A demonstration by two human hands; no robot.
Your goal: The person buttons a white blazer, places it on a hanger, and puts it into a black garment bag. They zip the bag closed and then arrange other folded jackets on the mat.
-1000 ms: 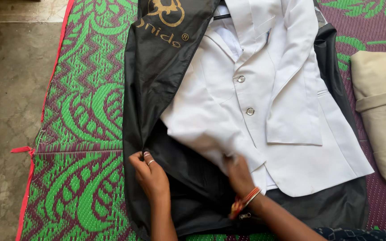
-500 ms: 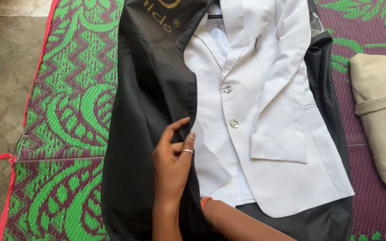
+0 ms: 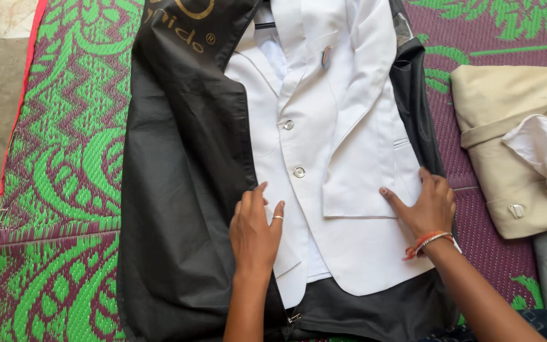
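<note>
**Both hands flat on a jacket in its cover**

Left hand (image 3: pixel 254 231) spread open, pressing the black garment cover (image 3: pixel 178 190) flap's edge against the white jacket (image 3: pixel 343 158). Right hand (image 3: pixel 427 206) open too, flat on the jacket's other side, apparently to smooth it. Jacket inside the unzipped cover, on a green patterned mat (image 3: pixel 64 158).
</note>
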